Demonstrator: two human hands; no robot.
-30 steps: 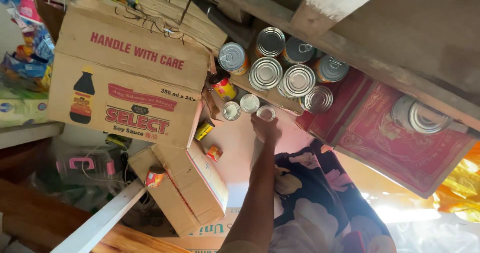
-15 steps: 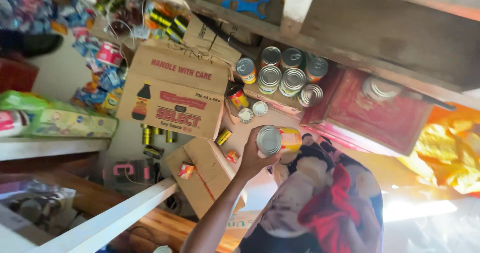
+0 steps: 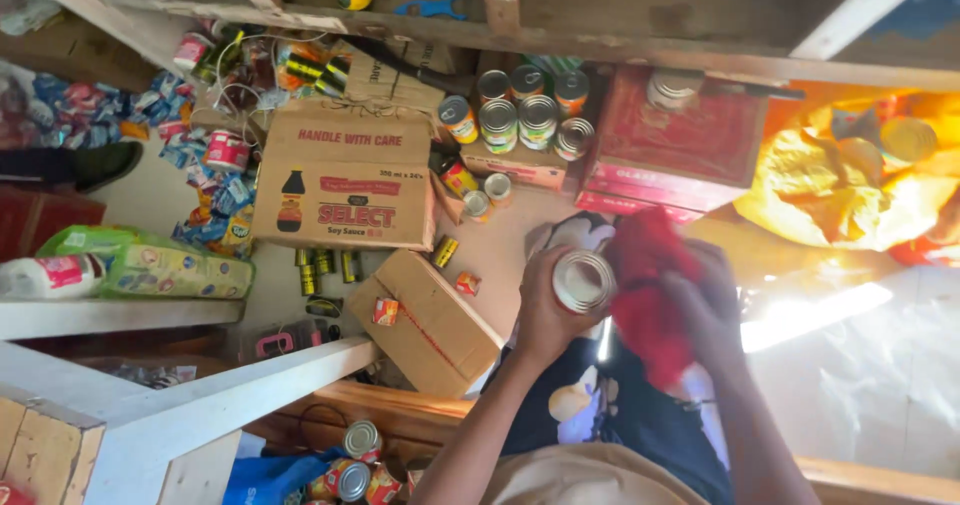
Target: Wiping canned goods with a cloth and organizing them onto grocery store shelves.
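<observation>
My left hand [image 3: 540, 315] is wrapped around a small silver tin can [image 3: 583, 281], its shiny end facing me, held in front of my lap. My right hand [image 3: 705, 310] grips a red cloth [image 3: 645, 300] that is pressed against the right side of the can. Below both hands is my dark flower-patterned clothing [image 3: 600, 415]. On the floor beyond my hands, two more small cans [image 3: 487, 197] stand next to a stack of several larger tins [image 3: 525, 115].
A large printed cardboard box [image 3: 345, 180] and a smaller plain box [image 3: 425, 320] lie to the left. A red carton [image 3: 680, 145] and a yellow plastic bag [image 3: 830, 185] are at the right. White wooden shelves [image 3: 150, 405] hold packets at left; more cans [image 3: 350, 465] lie below.
My left hand lifted a can from the group on the floor and drew it toward me. My right hand came in with the red cloth against it.
</observation>
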